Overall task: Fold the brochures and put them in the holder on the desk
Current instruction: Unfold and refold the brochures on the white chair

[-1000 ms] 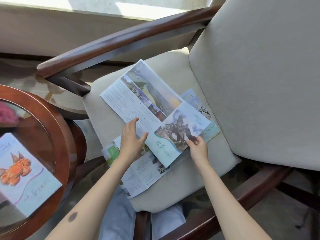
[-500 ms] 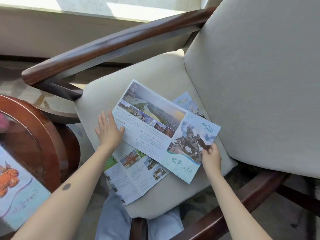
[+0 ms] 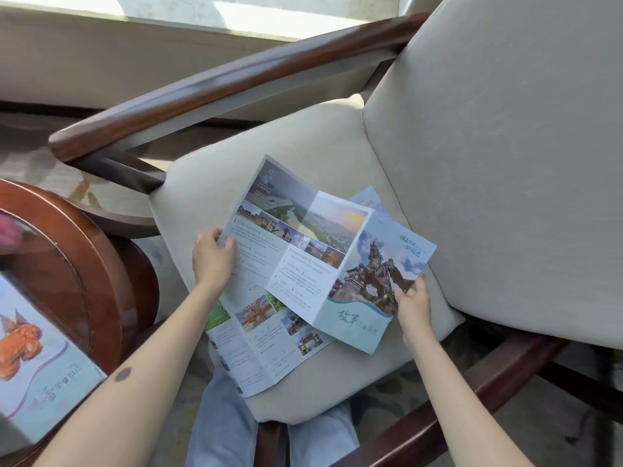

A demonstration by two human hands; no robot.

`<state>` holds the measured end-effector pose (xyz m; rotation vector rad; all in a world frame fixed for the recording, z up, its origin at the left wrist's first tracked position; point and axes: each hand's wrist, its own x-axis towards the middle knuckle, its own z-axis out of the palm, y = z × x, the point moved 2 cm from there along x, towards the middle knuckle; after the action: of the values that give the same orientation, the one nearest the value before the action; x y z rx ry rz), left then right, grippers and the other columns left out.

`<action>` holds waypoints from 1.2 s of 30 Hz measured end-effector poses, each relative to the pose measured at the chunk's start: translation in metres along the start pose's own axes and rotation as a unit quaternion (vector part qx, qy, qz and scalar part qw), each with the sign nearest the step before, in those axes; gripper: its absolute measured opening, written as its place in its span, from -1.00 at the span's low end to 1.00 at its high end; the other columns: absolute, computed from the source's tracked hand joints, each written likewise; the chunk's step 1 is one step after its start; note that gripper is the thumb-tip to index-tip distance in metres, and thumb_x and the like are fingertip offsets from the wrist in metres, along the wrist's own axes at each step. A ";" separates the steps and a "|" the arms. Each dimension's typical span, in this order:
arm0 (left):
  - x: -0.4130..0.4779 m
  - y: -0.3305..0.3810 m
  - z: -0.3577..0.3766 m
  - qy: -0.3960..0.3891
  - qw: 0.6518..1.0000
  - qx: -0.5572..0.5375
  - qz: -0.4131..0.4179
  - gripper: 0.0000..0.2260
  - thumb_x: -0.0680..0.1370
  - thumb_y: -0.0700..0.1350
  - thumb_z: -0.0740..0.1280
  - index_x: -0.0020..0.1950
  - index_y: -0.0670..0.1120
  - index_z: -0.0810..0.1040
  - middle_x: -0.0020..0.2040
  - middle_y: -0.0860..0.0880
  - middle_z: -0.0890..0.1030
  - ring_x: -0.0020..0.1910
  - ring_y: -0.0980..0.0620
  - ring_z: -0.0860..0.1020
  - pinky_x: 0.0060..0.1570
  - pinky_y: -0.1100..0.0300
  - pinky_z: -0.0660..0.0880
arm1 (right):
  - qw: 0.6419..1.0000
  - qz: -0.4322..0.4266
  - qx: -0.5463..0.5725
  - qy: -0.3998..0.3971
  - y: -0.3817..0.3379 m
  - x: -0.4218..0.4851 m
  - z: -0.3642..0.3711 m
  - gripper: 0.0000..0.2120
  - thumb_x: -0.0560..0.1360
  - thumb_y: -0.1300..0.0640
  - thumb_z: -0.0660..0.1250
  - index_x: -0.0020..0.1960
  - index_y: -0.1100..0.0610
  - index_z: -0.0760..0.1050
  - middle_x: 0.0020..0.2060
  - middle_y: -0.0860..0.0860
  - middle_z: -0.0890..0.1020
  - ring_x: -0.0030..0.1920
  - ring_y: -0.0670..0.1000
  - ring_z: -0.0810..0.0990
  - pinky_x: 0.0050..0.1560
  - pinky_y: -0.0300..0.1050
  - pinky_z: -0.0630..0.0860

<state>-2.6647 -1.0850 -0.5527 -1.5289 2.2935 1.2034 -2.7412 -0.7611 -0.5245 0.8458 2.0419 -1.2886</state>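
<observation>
Beige cushion bears brochures; left hand, right hand pinch one.

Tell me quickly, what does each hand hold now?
Left hand: grips the top brochure's left edge.
Right hand: grips the same brochure's right edge.

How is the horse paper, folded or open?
Spread open: the horse brochure shows three panels side by side, left hand and right hand gripping its ends.
</observation>
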 end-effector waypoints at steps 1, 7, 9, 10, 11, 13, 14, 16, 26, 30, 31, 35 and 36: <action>-0.003 0.000 0.001 -0.014 1.000 -0.021 0.003 -0.82 0.55 -0.11 0.24 0.10 -0.12 0.53 0.12 -0.10 0.56 0.04 -0.01 0.49 0.02 0.09 0.40 | 1.000 -0.003 0.007 -0.009 -0.001 -0.001 0.003 -0.69 0.58 0.34 0.12 0.30 0.18 0.30 0.10 0.07 0.56 -0.09 -0.17 0.57 -0.37 -0.41 0.50; -0.018 -0.002 0.006 -0.079 0.993 -0.086 -0.004 -0.86 0.58 -0.05 0.18 0.01 -0.02 0.52 -0.03 0.01 0.60 -0.03 0.00 0.57 -0.07 0.09 0.49 | 0.997 -0.003 0.014 -0.081 -0.010 -0.005 0.033 -0.60 0.57 0.33 0.17 0.39 0.20 0.24 0.27 0.15 0.50 0.26 0.10 0.49 0.19 -0.10 0.45; -0.025 0.001 0.008 -0.112 0.989 -0.101 0.009 -0.82 0.60 0.02 0.15 -0.05 0.01 0.52 -0.13 0.07 0.58 -0.13 0.10 0.55 -0.20 0.24 0.42 | 0.996 -0.004 0.003 -0.091 -0.016 -0.009 0.048 -0.46 0.57 0.28 0.20 0.49 0.20 0.09 0.40 0.17 0.34 0.38 0.07 0.35 0.26 -0.17 0.28; -0.027 0.003 0.009 -0.129 0.986 -0.105 0.016 -0.78 0.60 0.06 0.13 -0.07 0.02 0.52 -0.17 0.09 0.56 -0.17 0.16 0.52 -0.23 0.27 0.38 | 0.995 -0.011 -0.003 -0.094 -0.020 -0.011 0.056 -0.44 0.57 0.25 0.22 0.50 0.21 0.06 0.41 0.17 0.32 0.38 0.04 0.34 0.24 -0.19 0.26; -0.029 0.005 0.008 -0.144 0.984 -0.107 0.021 -0.75 0.59 0.11 0.12 -0.07 0.03 0.52 -0.17 0.11 0.55 -0.18 0.20 0.50 -0.23 0.28 0.38 | 0.995 -0.022 -0.011 -0.100 -0.025 -0.013 0.065 -0.45 0.56 0.24 0.23 0.48 0.22 0.10 0.40 0.16 0.34 0.35 0.01 0.36 0.24 -0.19 0.27; -0.032 0.007 0.006 -0.160 0.982 -0.100 0.033 -0.77 0.55 0.20 0.15 -0.08 0.11 0.51 -0.14 0.19 0.55 -0.14 0.28 0.48 -0.20 0.28 0.38 | 0.993 -0.041 -0.024 -0.112 -0.033 -0.016 0.081 -0.56 0.55 0.25 0.24 0.40 0.25 0.24 0.35 0.16 0.41 0.30 0.02 0.43 0.33 -0.09 0.35; -0.033 0.008 0.005 -0.164 0.981 -0.097 0.035 -0.80 0.53 0.22 0.19 -0.09 0.15 0.50 -0.13 0.23 0.55 -0.13 0.31 0.49 -0.21 0.29 0.38 | 0.992 -0.047 -0.031 -0.114 -0.037 -0.018 0.089 -0.58 0.55 0.26 0.24 0.38 0.28 0.27 0.33 0.17 0.44 0.31 0.06 0.45 0.36 0.00 0.37; -0.034 0.009 0.002 -0.171 0.980 -0.089 0.039 -0.79 0.48 0.23 0.27 -0.05 0.14 0.50 -0.12 0.24 0.57 -0.15 0.31 0.51 -0.26 0.30 0.39 | 0.991 -0.058 -0.049 -0.114 -0.044 -0.020 0.103 -0.61 0.54 0.24 0.26 0.34 0.29 0.31 0.30 0.19 0.47 0.28 0.08 0.47 0.33 0.07 0.40; -0.020 0.024 -0.022 -0.056 0.974 -0.220 0.016 -0.91 0.54 -0.14 0.29 -0.01 -0.12 0.56 -0.05 -0.13 0.61 -0.02 -0.07 0.56 -0.06 0.09 0.51 | 0.972 -0.065 -0.200 -0.104 -0.037 -0.016 0.109 -0.66 0.56 0.16 0.22 0.33 0.16 0.33 0.23 0.09 0.49 -0.03 -0.04 0.47 -0.08 -0.18 0.38; -0.022 0.034 -0.039 -0.048 0.936 -0.349 -0.016 -0.90 0.56 -0.18 0.28 0.04 -0.16 0.51 0.04 -0.20 0.58 0.03 -0.12 0.54 0.11 -0.08 0.48 | 0.971 -0.061 -0.193 -0.130 -0.024 -0.022 0.099 -0.66 0.57 0.12 0.22 0.33 0.14 0.36 0.26 0.07 0.48 0.12 -0.05 0.44 0.10 -0.18 0.36; -0.024 0.035 -0.042 -0.055 0.924 -0.378 -0.022 -0.94 0.56 -0.19 0.28 0.01 -0.14 0.51 0.03 -0.19 0.59 0.04 -0.12 0.53 0.10 -0.05 0.48 | 0.972 -0.059 -0.174 -0.144 -0.024 -0.024 0.099 -0.66 0.56 0.09 0.22 0.31 0.14 0.38 0.26 0.07 0.49 0.13 -0.06 0.44 0.14 -0.18 0.37; -0.028 0.030 -0.044 -0.084 0.890 -0.447 -0.044 -0.90 0.56 -0.20 0.27 -0.10 -0.02 0.52 -0.13 0.02 0.65 -0.14 0.08 0.60 -0.15 0.25 0.56 | 0.967 -0.057 -0.086 -0.231 -0.035 -0.036 0.115 -0.67 0.57 -0.01 0.19 0.25 0.14 0.43 0.23 0.07 0.54 0.19 -0.03 0.51 0.23 -0.12 0.42; -0.029 0.027 -0.041 -0.089 0.884 -0.456 -0.056 -0.89 0.56 -0.20 0.26 -0.11 -0.02 0.51 -0.20 0.08 0.67 -0.21 0.14 0.61 -0.22 0.29 0.56 | 0.962 -0.067 -0.088 -0.248 -0.038 -0.040 0.121 -0.63 0.57 -0.03 0.18 0.29 0.15 0.41 0.24 0.03 0.53 0.19 -0.04 0.50 0.22 -0.13 0.41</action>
<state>-2.6607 -1.0879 -0.4957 -1.6123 1.5139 2.4582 -2.7288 -0.8937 -0.5187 0.2669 1.7913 -1.2162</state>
